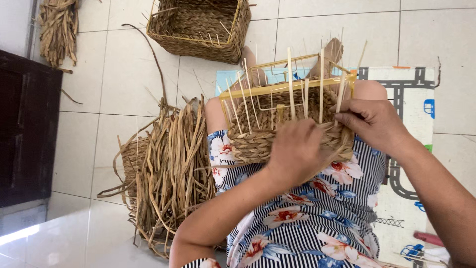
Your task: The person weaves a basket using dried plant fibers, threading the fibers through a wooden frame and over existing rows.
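Head view. A half-woven basket [285,126] rests on the person's lap, tipped so that its open frame faces away from the body and the woven wall faces the hands; held this way, the working edge lies directly under the eyes and within reach of both hands. The left hand [296,151] lies over the woven wall near its middle, fingers curled down onto the braid, apparently pressing it against the lap to steady it; whether it pinches a strand cannot be told, since the back of the hand hides the fingertips. The right hand [374,124] grips the basket's right corner, thumb and fingers closed on the rim where the braid turns round the frame. The two hands are apart, with a stretch of weave between them.

The basket is built on a yellow wire frame [287,87], from which pale thin stakes [289,82] rise upright past the rim. Brown braided fibre fills the lower courses; the upper part is still bare stakes and wire.

A loose heap of dried fibre strips [168,168] lies on the tiled floor [119,64] just beside the person's left side, close enough to draw from without shifting. A finished basket [201,27] of the same braid stands farther off on the tiles. A printed mat [404,164] lies under the person.
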